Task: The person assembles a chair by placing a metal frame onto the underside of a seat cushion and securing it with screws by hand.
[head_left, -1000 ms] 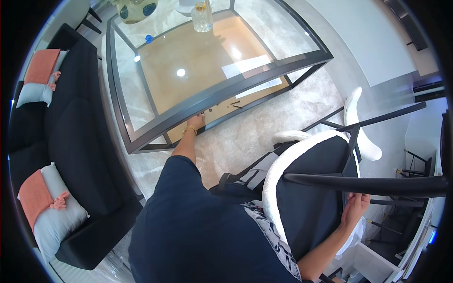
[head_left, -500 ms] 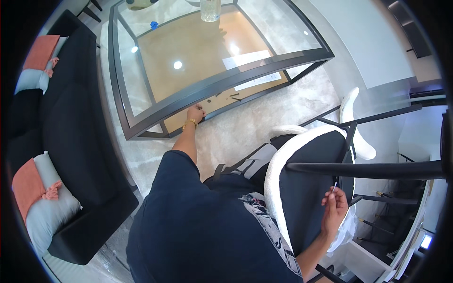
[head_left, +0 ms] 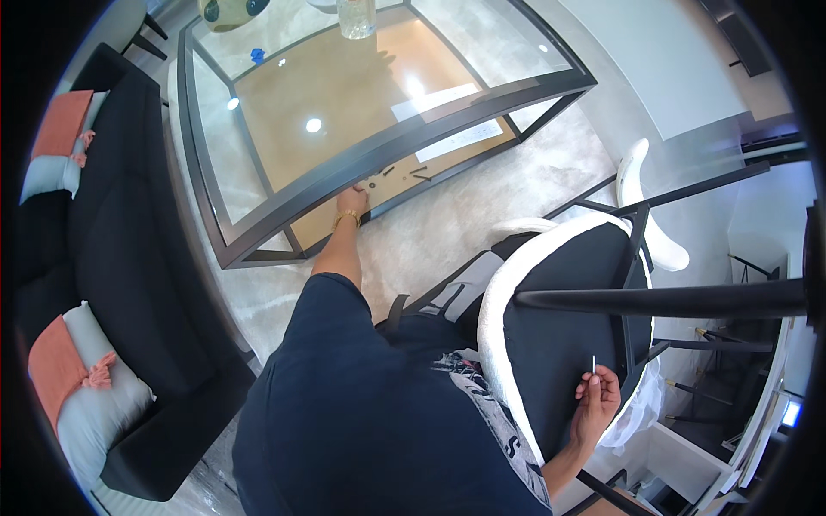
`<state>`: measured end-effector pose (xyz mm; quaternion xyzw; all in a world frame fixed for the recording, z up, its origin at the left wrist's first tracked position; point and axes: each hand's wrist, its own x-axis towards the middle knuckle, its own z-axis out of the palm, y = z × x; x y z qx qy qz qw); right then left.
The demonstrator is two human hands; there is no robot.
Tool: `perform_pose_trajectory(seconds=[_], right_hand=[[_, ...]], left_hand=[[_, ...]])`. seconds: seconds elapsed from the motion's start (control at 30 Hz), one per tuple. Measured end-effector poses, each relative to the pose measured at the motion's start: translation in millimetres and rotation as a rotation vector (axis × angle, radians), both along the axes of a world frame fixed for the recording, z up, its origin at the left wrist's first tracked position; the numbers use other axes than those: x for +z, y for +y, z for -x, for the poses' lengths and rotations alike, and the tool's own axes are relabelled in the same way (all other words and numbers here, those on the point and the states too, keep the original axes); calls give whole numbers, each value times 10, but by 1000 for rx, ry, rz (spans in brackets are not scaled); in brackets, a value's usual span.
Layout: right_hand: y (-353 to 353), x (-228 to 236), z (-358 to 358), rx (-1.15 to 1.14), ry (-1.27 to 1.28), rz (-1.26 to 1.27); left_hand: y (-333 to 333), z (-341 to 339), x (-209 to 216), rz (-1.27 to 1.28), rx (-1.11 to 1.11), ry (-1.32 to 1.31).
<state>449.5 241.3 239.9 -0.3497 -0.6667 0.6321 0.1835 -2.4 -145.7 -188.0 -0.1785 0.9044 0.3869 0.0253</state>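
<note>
My left hand (head_left: 351, 200) reaches under the front bar of a glass-topped table (head_left: 379, 142), onto its tan lower shelf (head_left: 318, 213). Its fingers are drawn together beside small round pieces (head_left: 372, 185); the bar partly hides them, and what they hold cannot be made out. Close by on the shelf lie several dark bolts (head_left: 420, 174). At the right, my right hand (head_left: 597, 400) pinches a thin silver rod (head_left: 593, 365), pointing up, over the black underside of an overturned chair (head_left: 551, 344) with a white fuzzy rim. A dark leg (head_left: 671, 300) sticks out sideways from that underside.
A white printed sheet (head_left: 459, 140) lies on the shelf. On the glass stand a clear glass vessel (head_left: 357, 19) and a small blue object (head_left: 257, 56). Along the left runs a black sofa (head_left: 129, 232) with pillows. Pale rug (head_left: 430, 206) lies between table and chair.
My left hand has moved slightly farther in toward the small pieces on the shelf. My right hand has shifted down and left, with the rod still pinched. The view has tilted a little.
</note>
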Motion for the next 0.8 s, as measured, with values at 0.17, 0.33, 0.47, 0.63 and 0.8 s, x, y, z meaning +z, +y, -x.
perform_pose_trajectory(seconds=[0.17,0.33,0.47,0.63,0.8], right_hand=[[56,0,109,-3,-32,9],[161,8,74,-13,61,134],[211,-21,92,-22,104,186],[250,-38,67,-30,107,208],[262,-40,70,-19,112,219]], left_hand=[[-91,49,-92,110,-52,-46],[-100,150,-30,-367,-27,-242],[-11,111,-15,222,-346,-97],[-35,37,108,148,-237,-73],[-71,-20,141,99,-162,-34]])
